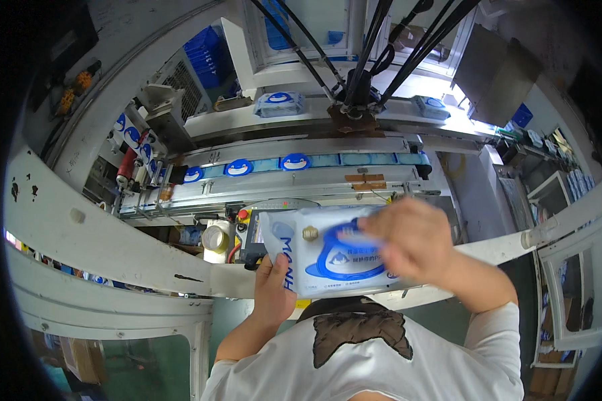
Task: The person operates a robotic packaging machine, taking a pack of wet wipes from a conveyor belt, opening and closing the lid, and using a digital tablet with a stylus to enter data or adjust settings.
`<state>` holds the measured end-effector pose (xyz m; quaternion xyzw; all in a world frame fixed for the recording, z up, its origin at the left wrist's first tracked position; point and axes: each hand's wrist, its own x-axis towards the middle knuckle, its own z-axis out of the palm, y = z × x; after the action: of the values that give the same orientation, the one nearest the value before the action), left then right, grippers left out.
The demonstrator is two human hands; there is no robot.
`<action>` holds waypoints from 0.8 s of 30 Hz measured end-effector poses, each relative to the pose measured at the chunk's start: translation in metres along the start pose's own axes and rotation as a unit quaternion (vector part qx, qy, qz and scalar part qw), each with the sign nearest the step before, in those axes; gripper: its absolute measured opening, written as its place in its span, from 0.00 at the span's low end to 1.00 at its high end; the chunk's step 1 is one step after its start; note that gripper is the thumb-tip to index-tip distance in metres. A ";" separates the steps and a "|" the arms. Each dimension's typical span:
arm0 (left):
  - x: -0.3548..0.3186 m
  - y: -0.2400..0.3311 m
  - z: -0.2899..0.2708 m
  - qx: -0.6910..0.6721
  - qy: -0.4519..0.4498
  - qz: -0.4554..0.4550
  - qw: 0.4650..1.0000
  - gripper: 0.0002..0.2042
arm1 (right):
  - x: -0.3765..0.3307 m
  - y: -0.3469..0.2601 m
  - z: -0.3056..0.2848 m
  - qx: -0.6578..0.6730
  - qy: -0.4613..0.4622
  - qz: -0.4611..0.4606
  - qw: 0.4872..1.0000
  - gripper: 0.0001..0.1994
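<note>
A white and blue soft pack of wipes point(302, 250) is held up in front of my chest, its printed face showing. My left hand point(274, 292) grips its left end, the thumb lying along the lower left corner. Over the right part of the pack is my right hand point(413, 239), smeared by motion with its fingers bent. Whether those fingers touch or pinch the pack cannot be made out.
Beyond the pack runs a narrow conveyor point(321, 160) carrying blue oval labels point(239, 167). A robot picking head point(356, 100) on black rods hangs above it. More wipes packs point(278, 105) lie on the far ledge. Nearer are a red button point(243, 214) and a tape roll point(214, 238).
</note>
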<state>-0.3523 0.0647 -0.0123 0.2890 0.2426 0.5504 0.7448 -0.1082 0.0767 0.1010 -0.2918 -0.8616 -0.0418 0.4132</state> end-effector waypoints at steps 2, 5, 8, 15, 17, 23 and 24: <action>-0.002 0.004 -0.002 -0.012 0.013 -0.021 1.000 0.17 | 0.024 -0.002 -0.015 0.110 -0.121 0.276 0.947 0.15; 0.000 0.009 0.001 -0.012 0.016 -0.048 0.999 0.18 | 0.036 0.010 -0.015 0.242 -0.102 0.372 0.890 0.20; 0.000 0.011 0.001 -0.025 0.021 -0.050 0.998 0.18 | 0.038 0.013 -0.016 0.222 -0.130 0.371 0.893 0.20; 0.003 0.012 -0.008 0.024 -0.012 -0.004 1.000 0.21 | 0.040 0.017 -0.011 0.222 -0.092 0.352 0.905 0.20; 0.004 0.009 -0.014 0.035 -0.067 0.040 0.996 0.25 | 0.042 0.021 -0.011 0.237 -0.093 0.374 0.892 0.20; 0.017 -0.040 -0.007 -0.099 -0.170 0.107 0.975 0.42 | 0.057 0.037 0.019 0.371 0.052 0.408 0.833 0.20; 0.018 -0.045 0.002 -0.100 -0.150 0.078 0.980 0.46 | 0.056 0.045 0.030 0.371 0.061 0.395 0.838 0.20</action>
<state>-0.3154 0.0717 -0.0429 0.3101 0.0485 0.5790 0.7525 -0.1320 0.1492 0.1144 -0.4293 -0.5972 0.4303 0.5233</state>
